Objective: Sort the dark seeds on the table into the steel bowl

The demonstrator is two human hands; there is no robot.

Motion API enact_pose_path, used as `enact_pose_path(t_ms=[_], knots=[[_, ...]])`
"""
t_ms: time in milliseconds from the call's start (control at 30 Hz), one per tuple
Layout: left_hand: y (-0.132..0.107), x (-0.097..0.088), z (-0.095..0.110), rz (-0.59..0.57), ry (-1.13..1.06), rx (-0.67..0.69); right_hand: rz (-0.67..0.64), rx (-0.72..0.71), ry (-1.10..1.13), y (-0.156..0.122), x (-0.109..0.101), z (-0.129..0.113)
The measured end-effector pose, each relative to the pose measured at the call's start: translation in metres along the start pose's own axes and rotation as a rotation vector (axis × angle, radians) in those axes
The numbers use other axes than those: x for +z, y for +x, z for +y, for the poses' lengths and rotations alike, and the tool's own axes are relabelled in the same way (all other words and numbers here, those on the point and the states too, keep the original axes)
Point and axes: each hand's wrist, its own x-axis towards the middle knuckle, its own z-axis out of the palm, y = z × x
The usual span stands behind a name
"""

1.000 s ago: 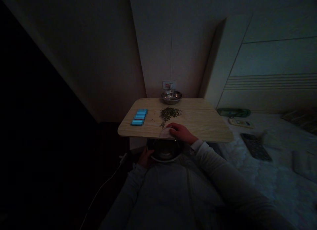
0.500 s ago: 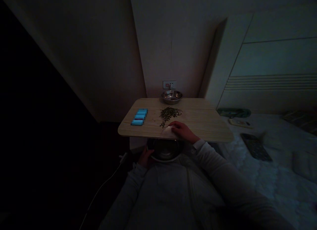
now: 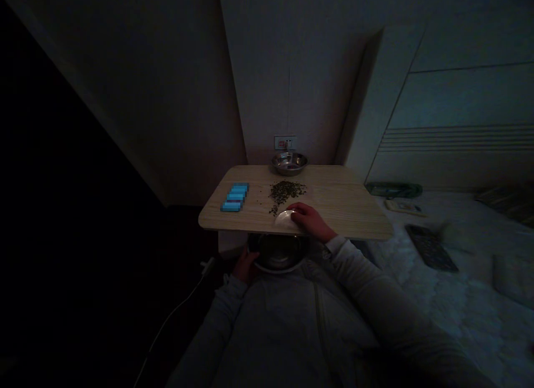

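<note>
My right hand [image 3: 311,220] is closed on a small pale, rounded piece [image 3: 286,219], perhaps a scraper or shallow dish, near the front edge of the wooden tabletop [image 3: 346,210]. Just beyond it lies a scatter of small dark green bits [image 3: 286,192], like seeds or dried leaves, with a thin trail towards the pale piece. Below the table edge, my left hand [image 3: 246,265] grips the left rim of a large metal bowl [image 3: 279,268] at my lap. The bowl's far side is under the tabletop, and its inside is too dark to make out.
A smaller steel bowl [image 3: 290,164] stands at the table's back, below a wall socket [image 3: 285,142]. A blurred-out phone-like screen [image 3: 235,197] lies at left. A white cable [image 3: 175,310] runs down at left. On the bed [image 3: 450,299] at right are a dark tablet-like object [image 3: 431,247] and a remote [image 3: 404,207].
My right hand and the pale piece have shifted slightly, and more of the pale piece shows. My left hand and the large bowl stay in place.
</note>
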Motion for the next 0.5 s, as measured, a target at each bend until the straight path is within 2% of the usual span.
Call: enact_pose_path(t_ms=[333,500], knots=[[0.0016,0.0013,-0.0041,-0.020,0.025,0.008,0.013,0.022,-0.025,0.0009,0.0012,0.0014],[0.0008,-0.0037,-0.0017,-0.016,0.066,0.062,0.004,0.022,-0.023,0.0010,0.0014,0.0010]])
